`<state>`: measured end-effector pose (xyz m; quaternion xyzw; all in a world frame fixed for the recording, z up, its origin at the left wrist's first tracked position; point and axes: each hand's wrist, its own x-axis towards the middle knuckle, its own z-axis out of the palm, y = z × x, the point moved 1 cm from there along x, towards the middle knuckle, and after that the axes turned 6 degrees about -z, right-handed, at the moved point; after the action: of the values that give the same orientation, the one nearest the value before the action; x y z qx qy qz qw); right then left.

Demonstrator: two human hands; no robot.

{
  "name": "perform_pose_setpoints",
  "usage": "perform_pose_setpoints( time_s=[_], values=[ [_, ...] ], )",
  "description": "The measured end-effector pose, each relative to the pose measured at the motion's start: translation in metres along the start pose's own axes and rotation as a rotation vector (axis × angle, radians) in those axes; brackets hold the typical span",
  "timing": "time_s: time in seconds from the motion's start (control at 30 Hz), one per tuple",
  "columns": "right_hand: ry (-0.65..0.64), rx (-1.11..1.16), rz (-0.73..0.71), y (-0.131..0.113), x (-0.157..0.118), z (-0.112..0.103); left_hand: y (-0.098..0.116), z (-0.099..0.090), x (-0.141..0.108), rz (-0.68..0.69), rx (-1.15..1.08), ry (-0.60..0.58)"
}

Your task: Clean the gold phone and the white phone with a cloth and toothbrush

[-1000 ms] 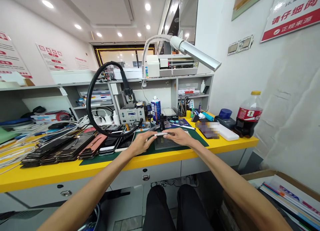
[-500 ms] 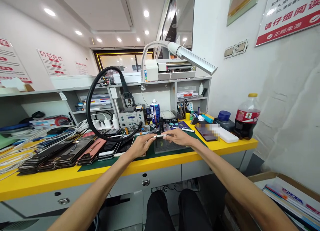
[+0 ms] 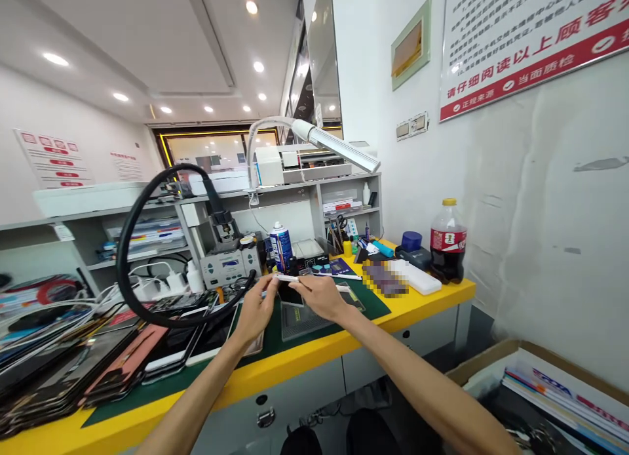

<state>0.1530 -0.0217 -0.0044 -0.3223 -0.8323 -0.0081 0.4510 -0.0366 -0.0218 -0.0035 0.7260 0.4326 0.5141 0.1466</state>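
Above the work mat, my left hand (image 3: pixel 256 311) and my right hand (image 3: pixel 322 297) pinch a phone (image 3: pixel 291 294) between them, one at each end. Its white edge faces up toward me, and a dark face shows below that edge. Fingers cover both ends of it. Under the hands lies a grey perforated pad (image 3: pixel 297 327) on the green mat (image 3: pixel 376 305). Just behind the phone stands a blue spray can (image 3: pixel 280 246).
Stacked phones and phone parts (image 3: pixel 118 356) crowd the left of the yellow bench. A thick black hose (image 3: pixel 125 245) loops up beside the grey soldering station (image 3: pixel 233 266). At right are a white box (image 3: pixel 417 276) and a cola bottle (image 3: pixel 447 245). A lamp (image 3: pixel 339 147) hangs overhead.
My view has swung to the right, so the bench sits further left. The phone has tilted in my hands, and its dark face now shows below the white edge.
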Motion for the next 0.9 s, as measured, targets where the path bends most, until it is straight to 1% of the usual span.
perform_pose_setpoints(
  time_s=[0.13, 0.23, 0.3, 0.37, 0.4, 0.47, 0.5, 0.53, 0.57, 0.63, 0.7, 0.73, 0.8, 0.9],
  values=[
    [0.107, -0.068, 0.034, -0.015, 0.010, 0.015, 0.000, 0.021, 0.011, -0.086, -0.195, 0.139],
    [0.125, -0.067, 0.049, -0.026, 0.011, 0.022, 0.001, 0.035, 0.020, -0.135, -0.321, 0.213],
    [0.122, -0.012, 0.031, -0.030, 0.006, 0.021, 0.002, 0.041, 0.028, -0.155, -0.416, 0.208],
    [0.113, 0.060, 0.015, -0.028, -0.001, 0.013, 0.003, 0.044, 0.037, -0.177, -0.526, 0.144],
    [0.106, 0.080, 0.021, -0.022, -0.004, 0.005, 0.004, 0.044, 0.041, -0.191, -0.580, 0.095],
    [0.126, 0.066, 0.097, -0.003, -0.007, -0.017, 0.006, 0.043, 0.047, -0.213, -0.666, 0.011],
    [0.131, 0.059, 0.179, 0.011, -0.006, -0.031, 0.006, 0.042, 0.049, -0.222, -0.702, -0.018],
    [0.159, 0.060, 0.306, 0.028, -0.003, -0.046, 0.007, 0.041, 0.050, -0.232, -0.736, -0.037],
    [0.179, 0.051, 0.374, 0.046, 0.002, -0.060, 0.007, 0.040, 0.051, -0.244, -0.778, -0.054],
    [0.205, 0.041, 0.450, 0.082, 0.017, -0.085, 0.007, 0.038, 0.051, -0.300, -0.943, -0.100],
    [0.266, 0.025, 0.500, 0.112, 0.038, -0.098, 0.006, 0.036, 0.050, -0.338, -1.031, -0.121],
    [0.305, 0.019, 0.518, 0.124, 0.048, -0.100, 0.005, 0.036, 0.049, -0.359, -1.059, -0.125],
    [0.408, -0.001, 0.551, 0.140, 0.068, -0.095, 0.002, 0.035, 0.046, -0.398, -1.091, -0.148],
    [0.575, -0.046, 0.595, 0.147, 0.086, -0.073, -0.003, 0.035, 0.044, -0.442, -1.095, -0.200]
  ],
)
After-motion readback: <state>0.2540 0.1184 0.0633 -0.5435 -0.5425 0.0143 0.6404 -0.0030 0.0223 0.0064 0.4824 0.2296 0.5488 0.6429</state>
